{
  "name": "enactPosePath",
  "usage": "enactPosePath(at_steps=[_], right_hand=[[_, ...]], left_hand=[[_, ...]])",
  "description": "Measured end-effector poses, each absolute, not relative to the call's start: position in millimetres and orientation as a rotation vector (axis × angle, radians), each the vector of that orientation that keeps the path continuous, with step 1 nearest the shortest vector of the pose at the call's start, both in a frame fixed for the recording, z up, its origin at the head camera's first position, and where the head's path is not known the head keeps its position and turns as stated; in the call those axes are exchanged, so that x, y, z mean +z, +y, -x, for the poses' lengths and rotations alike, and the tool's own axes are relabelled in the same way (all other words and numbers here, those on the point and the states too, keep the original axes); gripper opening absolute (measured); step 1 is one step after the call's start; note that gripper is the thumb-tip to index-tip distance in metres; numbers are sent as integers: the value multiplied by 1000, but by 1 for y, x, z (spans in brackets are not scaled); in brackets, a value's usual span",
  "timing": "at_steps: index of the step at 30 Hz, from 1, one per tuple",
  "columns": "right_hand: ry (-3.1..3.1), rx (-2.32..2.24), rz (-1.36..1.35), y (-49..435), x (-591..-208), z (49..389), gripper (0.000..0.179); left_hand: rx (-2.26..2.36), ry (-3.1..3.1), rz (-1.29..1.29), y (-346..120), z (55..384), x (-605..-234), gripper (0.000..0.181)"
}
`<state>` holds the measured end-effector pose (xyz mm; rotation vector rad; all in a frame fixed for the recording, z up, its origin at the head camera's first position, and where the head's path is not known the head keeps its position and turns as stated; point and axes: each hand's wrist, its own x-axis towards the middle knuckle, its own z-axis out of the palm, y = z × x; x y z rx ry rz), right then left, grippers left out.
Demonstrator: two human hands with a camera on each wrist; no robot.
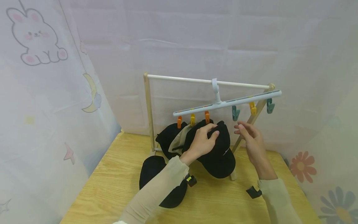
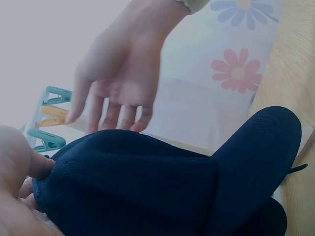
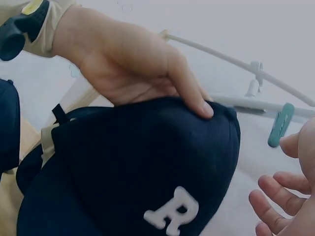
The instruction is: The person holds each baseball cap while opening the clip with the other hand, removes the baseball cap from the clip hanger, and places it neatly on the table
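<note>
Held cap, black, hangs beneath the fingers of the left hand, which grasp it by its upper edge, thumb across the rim. Crown falls away below those fingers; the curved edge of the brim is its lowest part. Right wrist view gives a white letter R on the crown, below the left thumb. Right hand off to the right, a gap of open air between it and the cap; its fingers are released, lightly bent, holding nothing. Teal clip just above the right fingertips; contact cannot be told. Yellow clip and a second teal clip higher and farther right of them. Close above the left fingers, an orange clip, with more clips in line to their left and bunched caps below, crowding that side. Hanger runs above both sets of fingers, tilted, right end higher, hooked on a white rod with open space along it either side of the hook. Below and left of the left fingers, another black cap on the desk, partly behind the sleeve, well inside the left edge.
</note>
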<state>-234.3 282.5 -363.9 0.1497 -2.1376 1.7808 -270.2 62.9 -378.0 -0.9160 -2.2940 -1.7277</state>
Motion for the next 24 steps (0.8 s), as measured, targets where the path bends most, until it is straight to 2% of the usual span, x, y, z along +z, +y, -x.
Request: enactPosePath(at_steps=[4,11,18,24], right_hand=[[-2184,1774,-78,289,-377,227,32],[-2368,1605,107,296,-417,215,57],[-2446,1448,201,299,-459,201,57],[-2493,1561,217,304,-480,185,68]], left_hand=[[-1745,-2280,889,61,269,-380,33],[-1750,-2260,873,61,267,-385,32],[-1760,-2256,858,61,261,-387,32],[-1794,-2240,873,60,254,-386,33]])
